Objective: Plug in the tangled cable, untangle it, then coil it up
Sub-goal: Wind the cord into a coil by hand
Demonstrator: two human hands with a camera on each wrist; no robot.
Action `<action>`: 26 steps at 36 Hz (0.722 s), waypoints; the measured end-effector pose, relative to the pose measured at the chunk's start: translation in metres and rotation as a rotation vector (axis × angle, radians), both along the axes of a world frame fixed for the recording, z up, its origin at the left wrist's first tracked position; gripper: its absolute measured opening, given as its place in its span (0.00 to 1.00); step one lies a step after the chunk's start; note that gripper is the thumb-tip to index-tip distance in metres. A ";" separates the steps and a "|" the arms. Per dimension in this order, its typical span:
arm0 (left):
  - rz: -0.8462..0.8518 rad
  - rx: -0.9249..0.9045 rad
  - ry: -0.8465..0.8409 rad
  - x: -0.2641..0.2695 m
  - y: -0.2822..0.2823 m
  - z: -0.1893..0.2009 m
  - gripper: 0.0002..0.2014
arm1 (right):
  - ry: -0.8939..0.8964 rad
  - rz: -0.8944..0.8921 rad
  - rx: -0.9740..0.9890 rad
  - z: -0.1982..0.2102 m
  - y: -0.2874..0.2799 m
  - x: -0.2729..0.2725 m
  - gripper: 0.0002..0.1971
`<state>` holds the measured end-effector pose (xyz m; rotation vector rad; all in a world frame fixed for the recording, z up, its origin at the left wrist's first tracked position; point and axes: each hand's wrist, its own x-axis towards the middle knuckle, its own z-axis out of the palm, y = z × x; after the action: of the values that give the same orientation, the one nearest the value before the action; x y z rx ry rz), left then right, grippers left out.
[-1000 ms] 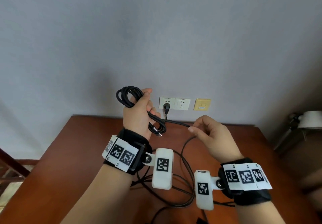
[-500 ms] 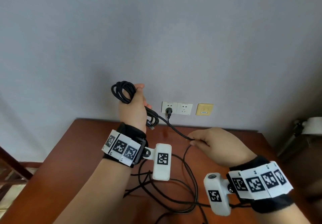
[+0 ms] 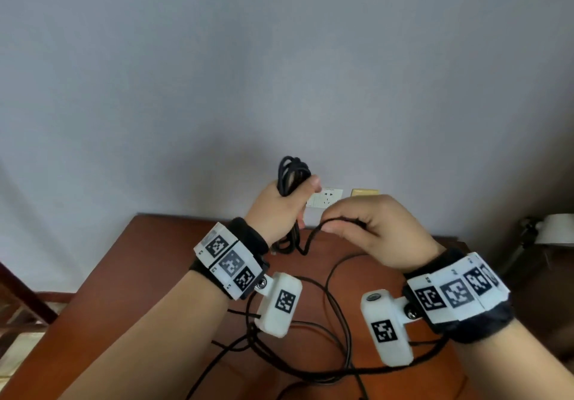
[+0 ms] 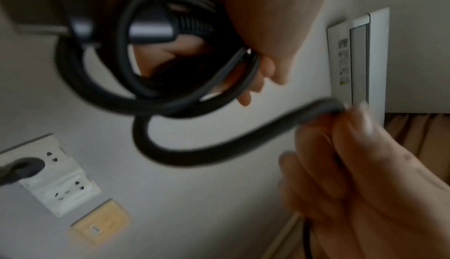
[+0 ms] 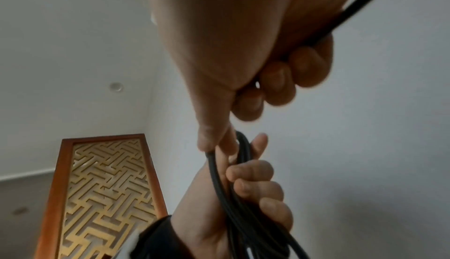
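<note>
My left hand point(image 3: 281, 207) is raised in front of the wall and grips a bundle of black cable coils point(image 3: 292, 172), which stick out above the fist and hang below it. In the left wrist view the coils point(image 4: 146, 93) loop around a dark connector end point(image 4: 155, 28). My right hand point(image 3: 363, 228) pinches a strand of the same cable point(image 3: 313, 235) just right of the left hand. The right wrist view shows the strand point(image 5: 214, 166) running from my thumb into the left fist point(image 5: 253, 190). The plug point(image 4: 22, 168) sits in the white wall socket point(image 4: 58, 174).
Loose black cable point(image 3: 338, 331) lies in wide loops on the brown wooden table point(image 3: 130, 291) under my wrists. A yellow wall plate point(image 3: 365, 192) sits right of the white socket point(image 3: 326, 200). A white lamp point(image 3: 556, 233) stands at the far right, a wooden chair point(image 3: 18, 300) at the left.
My right hand has risen and moved left, bringing its strand up beside the left fist. The left hand has turned, so the coils now stand upright. The camera has tilted.
</note>
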<state>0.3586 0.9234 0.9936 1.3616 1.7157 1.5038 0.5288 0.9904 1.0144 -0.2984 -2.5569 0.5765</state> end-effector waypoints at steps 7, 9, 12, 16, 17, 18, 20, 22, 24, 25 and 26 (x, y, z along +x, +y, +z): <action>-0.408 -0.029 -0.080 0.014 -0.001 -0.006 0.23 | 0.207 -0.304 -0.107 -0.007 0.006 -0.009 0.23; -0.429 -0.085 -0.064 0.015 0.001 -0.005 0.18 | 0.229 -0.325 -0.149 -0.008 0.007 -0.010 0.23; -0.359 -0.083 -0.066 0.018 0.000 -0.005 0.09 | 0.247 -0.347 -0.180 -0.009 0.008 -0.012 0.22; -0.195 -0.053 -0.291 0.018 0.002 -0.007 0.19 | 0.245 -0.359 -0.186 -0.012 0.013 -0.008 0.14; -0.155 -0.038 -0.395 0.015 0.005 -0.009 0.16 | 0.226 -0.370 -0.171 -0.013 0.014 -0.005 0.12; -0.136 -0.014 -0.484 0.012 0.005 -0.008 0.12 | 0.208 -0.383 -0.160 -0.015 0.015 -0.002 0.09; -0.123 0.034 -0.595 0.005 0.007 -0.008 0.09 | 0.194 -0.401 -0.173 -0.019 0.016 0.006 0.05; -0.134 0.048 -0.665 -0.001 0.009 -0.009 0.10 | 0.199 -0.391 -0.213 -0.024 0.017 0.011 0.04; -0.152 0.053 -0.720 0.000 0.008 -0.010 0.12 | 0.190 -0.354 -0.261 -0.029 0.015 0.012 0.08; -0.160 0.049 -0.726 0.000 0.008 -0.012 0.13 | 0.181 -0.343 -0.281 -0.032 0.014 0.011 0.09; -0.173 0.051 -0.716 0.003 0.008 -0.012 0.14 | 0.172 -0.341 -0.293 -0.033 0.013 0.009 0.10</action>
<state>0.3612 0.9313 0.9813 0.8075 1.0862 1.6659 0.5373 1.0039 0.9809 -0.7364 -2.1874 0.8032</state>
